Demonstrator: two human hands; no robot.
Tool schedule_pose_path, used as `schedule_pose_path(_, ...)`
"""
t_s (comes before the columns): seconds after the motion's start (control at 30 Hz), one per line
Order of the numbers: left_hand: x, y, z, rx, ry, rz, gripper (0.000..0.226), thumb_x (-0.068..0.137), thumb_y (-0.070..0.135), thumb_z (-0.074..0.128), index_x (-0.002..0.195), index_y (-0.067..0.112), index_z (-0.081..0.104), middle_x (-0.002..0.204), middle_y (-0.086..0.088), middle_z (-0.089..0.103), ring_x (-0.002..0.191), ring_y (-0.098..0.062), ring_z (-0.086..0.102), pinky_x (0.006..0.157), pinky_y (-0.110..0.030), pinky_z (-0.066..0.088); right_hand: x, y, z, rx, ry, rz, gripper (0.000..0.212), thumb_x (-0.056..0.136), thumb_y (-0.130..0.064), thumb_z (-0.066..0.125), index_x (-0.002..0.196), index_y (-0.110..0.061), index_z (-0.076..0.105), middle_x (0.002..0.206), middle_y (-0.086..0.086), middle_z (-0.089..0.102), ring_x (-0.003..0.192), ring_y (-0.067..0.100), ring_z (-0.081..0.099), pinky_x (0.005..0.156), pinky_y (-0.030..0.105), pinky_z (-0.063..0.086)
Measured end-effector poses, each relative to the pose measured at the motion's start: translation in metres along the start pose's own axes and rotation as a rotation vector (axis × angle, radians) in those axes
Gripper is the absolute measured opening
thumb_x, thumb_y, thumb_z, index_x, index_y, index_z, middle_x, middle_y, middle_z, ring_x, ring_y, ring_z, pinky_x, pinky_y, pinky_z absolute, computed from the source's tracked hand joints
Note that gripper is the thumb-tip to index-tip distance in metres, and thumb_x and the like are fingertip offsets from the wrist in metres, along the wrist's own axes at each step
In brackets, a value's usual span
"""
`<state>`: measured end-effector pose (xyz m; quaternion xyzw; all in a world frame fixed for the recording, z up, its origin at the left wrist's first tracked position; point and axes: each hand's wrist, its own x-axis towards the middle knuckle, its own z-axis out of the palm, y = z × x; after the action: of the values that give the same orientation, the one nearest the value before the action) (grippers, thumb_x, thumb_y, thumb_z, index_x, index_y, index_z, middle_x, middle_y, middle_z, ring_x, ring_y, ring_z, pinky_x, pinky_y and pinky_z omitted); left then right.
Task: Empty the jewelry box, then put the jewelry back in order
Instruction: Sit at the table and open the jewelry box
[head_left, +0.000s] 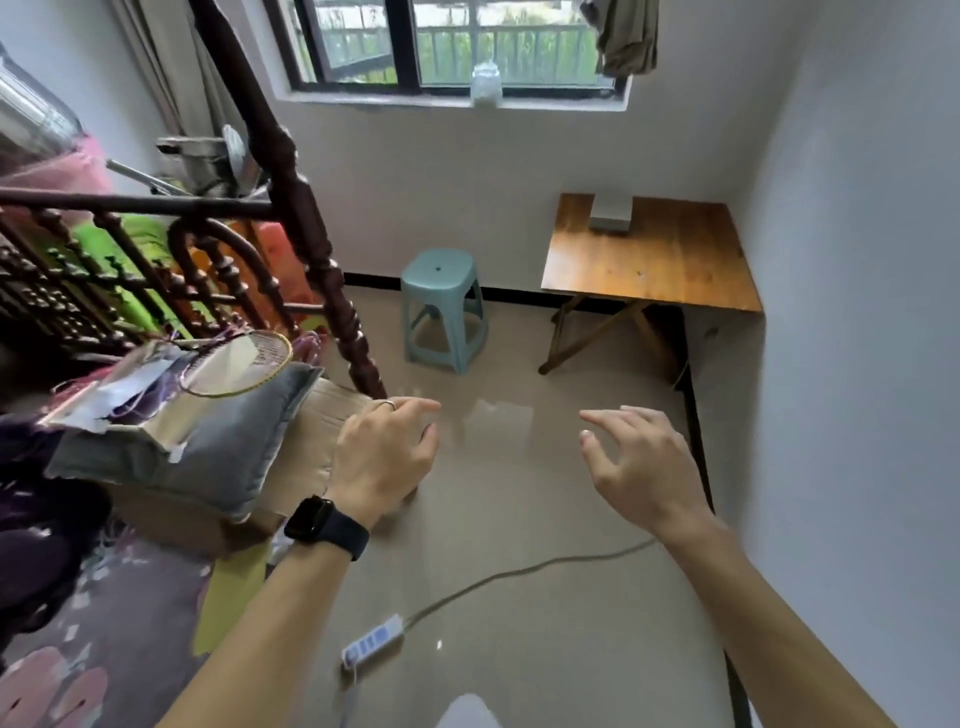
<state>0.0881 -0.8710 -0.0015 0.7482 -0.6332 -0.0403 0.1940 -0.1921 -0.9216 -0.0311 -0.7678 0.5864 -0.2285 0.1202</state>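
Both hands are out in the air above the floor, holding nothing: the left hand (384, 452), with a ring and a dark watch (324, 525), has loosely curled fingers, and the right hand (636, 462) is spread. The grey box (612, 213) sits at the far edge of the table (649, 265) in the corner, well apart from both hands. No writing can be read anywhere.
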Motion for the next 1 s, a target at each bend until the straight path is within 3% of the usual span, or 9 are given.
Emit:
schedule_pose_path(0.23,0.171,-0.031,0.038,-0.002,0.026,-0.018,0.032,0.093,0.037,0.060,0.125,0.035,0.066,0.123,0.011,0.067,0.126,-0.016,0.051,0.105,-0.039,0.040,0.167,0.002,0.041,-0.002,-0.009,-0.022,0.033,0.097,-0.040,0.055,0.127,-0.033,0.066,0.125,-0.015,0.066,0.130,0.014,0.045,0.104,0.036,0.036)
schedule_pose_path(0.6,0.434,-0.061,0.072,-0.042,-0.041,0.046,0.032,0.094,0.038,0.058,0.125,0.035,0.066,0.126,0.010,0.067,0.124,-0.016,0.053,0.103,-0.034,0.040,0.404,-0.009,0.081,-0.025,0.010,0.067,0.033,0.098,-0.041,0.053,0.128,-0.035,0.065,0.127,-0.018,0.065,0.131,0.012,0.043,0.104,0.032,0.032)
schedule_pose_path(1.0,0.673,-0.082,0.140,-0.014,-0.077,-0.002,0.033,0.094,0.038,0.056,0.126,0.036,0.065,0.129,0.011,0.066,0.120,-0.020,0.057,0.098,-0.034,0.043,0.638,0.037,0.149,0.069,-0.029,0.080,0.032,0.098,-0.040,0.054,0.127,-0.033,0.065,0.127,-0.018,0.065,0.130,0.010,0.045,0.107,0.035,0.036)
